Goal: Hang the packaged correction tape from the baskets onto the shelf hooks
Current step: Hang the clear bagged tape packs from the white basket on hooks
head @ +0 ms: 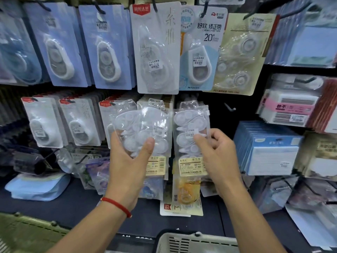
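My left hand (127, 161) grips a small stack of clear bagged correction tape packs (140, 128), thumb across their front, held up before the middle row of the shelf. My right hand (217, 152) pinches the right edge of one more clear pack (189, 136) at the same height, just right of the stack. A bare metal hook (230, 108) sticks out of the dark back panel a little up and right of that pack. A white slotted basket (197, 242) shows at the bottom edge; I cannot see what is inside it.
Carded correction tapes (156, 50) fill the hooks above and to the left. Blue note pads (268, 148) and pink-banded packs (290, 108) hang on the right. A green crate (27, 234) sits at bottom left, blue cloth packs (38, 187) on the shelf base.
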Tool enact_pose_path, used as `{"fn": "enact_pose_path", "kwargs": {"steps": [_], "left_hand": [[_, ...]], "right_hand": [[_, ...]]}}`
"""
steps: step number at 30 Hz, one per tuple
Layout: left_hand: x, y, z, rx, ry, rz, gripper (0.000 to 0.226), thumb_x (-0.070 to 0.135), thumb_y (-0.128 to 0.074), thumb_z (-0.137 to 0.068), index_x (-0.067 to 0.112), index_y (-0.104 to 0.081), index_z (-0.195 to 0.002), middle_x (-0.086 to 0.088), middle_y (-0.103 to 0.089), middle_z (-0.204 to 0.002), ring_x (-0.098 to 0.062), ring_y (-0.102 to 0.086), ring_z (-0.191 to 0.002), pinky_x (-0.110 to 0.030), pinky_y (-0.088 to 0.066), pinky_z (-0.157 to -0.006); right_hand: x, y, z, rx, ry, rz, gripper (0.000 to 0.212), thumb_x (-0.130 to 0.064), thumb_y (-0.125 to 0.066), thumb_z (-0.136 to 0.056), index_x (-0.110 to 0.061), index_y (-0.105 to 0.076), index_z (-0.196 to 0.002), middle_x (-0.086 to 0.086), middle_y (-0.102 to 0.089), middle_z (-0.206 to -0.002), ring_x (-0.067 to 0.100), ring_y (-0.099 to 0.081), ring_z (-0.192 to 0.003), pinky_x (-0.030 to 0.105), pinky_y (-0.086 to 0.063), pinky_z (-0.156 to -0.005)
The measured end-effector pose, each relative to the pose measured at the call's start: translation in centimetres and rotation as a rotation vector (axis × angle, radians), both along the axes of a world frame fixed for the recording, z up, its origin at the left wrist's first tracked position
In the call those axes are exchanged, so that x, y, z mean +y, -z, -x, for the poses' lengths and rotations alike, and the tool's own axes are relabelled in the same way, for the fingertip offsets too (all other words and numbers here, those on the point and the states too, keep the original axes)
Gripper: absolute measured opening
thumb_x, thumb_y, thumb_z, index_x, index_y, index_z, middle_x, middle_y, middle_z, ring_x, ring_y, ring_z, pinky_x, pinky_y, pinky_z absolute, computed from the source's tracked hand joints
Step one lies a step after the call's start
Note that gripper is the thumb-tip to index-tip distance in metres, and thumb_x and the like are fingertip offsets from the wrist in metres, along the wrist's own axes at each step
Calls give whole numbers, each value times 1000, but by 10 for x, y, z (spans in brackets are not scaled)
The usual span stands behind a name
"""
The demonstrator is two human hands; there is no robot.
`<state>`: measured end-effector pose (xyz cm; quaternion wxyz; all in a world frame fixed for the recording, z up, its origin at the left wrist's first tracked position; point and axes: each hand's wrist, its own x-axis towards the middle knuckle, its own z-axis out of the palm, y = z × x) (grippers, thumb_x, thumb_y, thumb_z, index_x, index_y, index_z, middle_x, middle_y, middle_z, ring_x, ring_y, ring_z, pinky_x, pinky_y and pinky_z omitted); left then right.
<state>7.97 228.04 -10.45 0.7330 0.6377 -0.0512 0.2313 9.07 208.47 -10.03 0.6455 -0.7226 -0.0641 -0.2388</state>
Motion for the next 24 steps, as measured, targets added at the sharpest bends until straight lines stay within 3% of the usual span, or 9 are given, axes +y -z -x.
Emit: {"fn": "enact_pose_path", "kwargs": {"steps": [3, 7, 10, 14, 16, 18, 20, 22, 24], "left_hand": [[3, 3, -3, 3, -64, 0, 65, 37, -83, -87, 34, -47, -141, 8, -64, -139, -14, -63, -129, -49, -48, -113], [4, 4, -4, 9, -87, -14, 73, 45, -82, -80, 34, -45, -143, 5, -63, -140, -18, -62, -129, -50, -48, -112], [2, 1, -3, -7, -91, -10, 67, 39, -84, -86, 33, -46, -142, 7, -66, -136, -15, -65, -125, -49, -50, -110], [2, -1, -1, -33, -112, -16, 56, 27, -80, -91, 31, -49, -138, 12, -70, -126, -7, -69, -117, -45, -52, -108], [2, -2, -1, -34, -116, -16, 54, 26, -80, -92, 31, -50, -136, 13, -71, -124, -7, -70, -116, -46, -53, -107], [2, -2, 0, -27, -107, -12, 56, 30, -83, -89, 33, -50, -134, 9, -70, -127, -12, -69, -118, -48, -54, -106], [1, -2, 1, -24, -94, -8, 58, 33, -86, -84, 34, -52, -131, 6, -71, -126, -16, -71, -117, -51, -55, -104], [-2, -2, 2, -29, -74, -16, 59, 32, -88, -80, 34, -55, -128, 8, -74, -122, -14, -73, -113, -51, -57, -102], [-6, -1, 3, -20, -38, -25, 65, 33, -90, -75, 32, -56, -130, 8, -75, -121, -14, -74, -112, -50, -58, -101]], "right_hand": [[-7, -2, -2, 72, 23, -51, 21, -40, -63, -90, -20, -69, -89, 9, -69, -69, 21, -56, -60, 42, -45, -55], [-10, -5, -2, 129, 11, -19, 25, -38, -57, -84, -16, -67, -82, 12, -58, -67, 22, -51, -63, 43, -41, -59], [-9, -8, 0, 133, -1, -33, 29, -38, -57, -83, -10, -67, -86, 13, -60, -71, 27, -53, -65, 47, -44, -61], [-8, -12, 5, 126, -5, -55, 26, -39, -60, -87, -16, -73, -90, 23, -73, -83, 53, -68, -79, 67, -54, -60], [-9, -11, 3, 130, 37, 8, 18, -36, -63, -93, -24, -76, -95, 7, -77, -80, 35, -74, -76, 60, -57, -61], [-12, -7, 1, 152, 199, 261, 21, -37, -64, -99, -29, -74, -115, -9, -77, -93, 11, -72, -80, 41, -57, -66], [-14, -3, 0, 161, 375, 467, 34, -39, -64, -100, -25, -65, -131, -8, -70, -115, 11, -67, -95, 36, -54, -84], [-13, -4, 2, 122, 313, 423, 28, -40, -65, -99, -29, -68, -123, -12, -70, -111, 5, -66, -91, 37, -57, -89], [-7, -5, 4, 145, 37, 322, 23, -53, -65, -95, -36, -74, -109, -16, -75, -98, 1, -70, -88, 33, -60, -83]]}}
